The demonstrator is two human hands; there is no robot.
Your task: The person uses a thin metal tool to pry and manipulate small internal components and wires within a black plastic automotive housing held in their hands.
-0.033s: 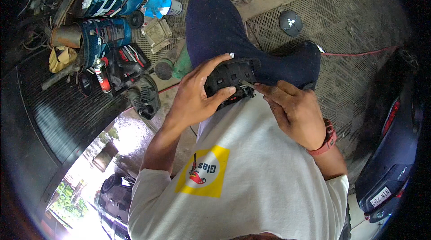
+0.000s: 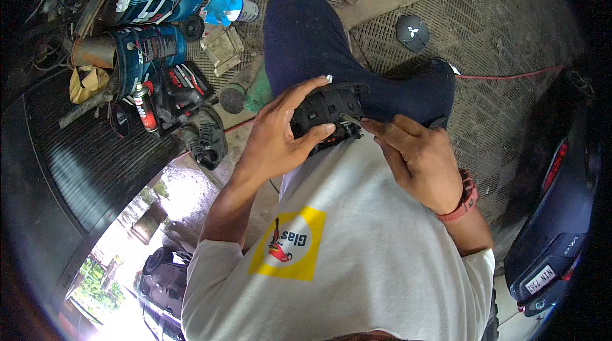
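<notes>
A black, rounded plastic part (image 2: 326, 110) with a row of square slots rests against my lap, close to the front of my shirt. My left hand (image 2: 284, 127) grips it from the left, thumb on the near side and fingers round the far edge. My right hand (image 2: 414, 156) is closed at the part's right side. Between its fingers a thin, flat-looking metal tool (image 2: 351, 119) sticks out, its tip touching or very close to the slotted wall. Most of that tool is hidden by my fingers, so its kind is unclear. Small dark pieces show at the part's near edge.
Blue buckets (image 2: 150, 54), a spray can (image 2: 145, 108) and black boots (image 2: 205, 140) crowd the left side. A dark cap (image 2: 412, 33) lies on the ridged mat ahead. A red cord (image 2: 510, 75) crosses the floor at right, near a dark motorcycle (image 2: 548, 245).
</notes>
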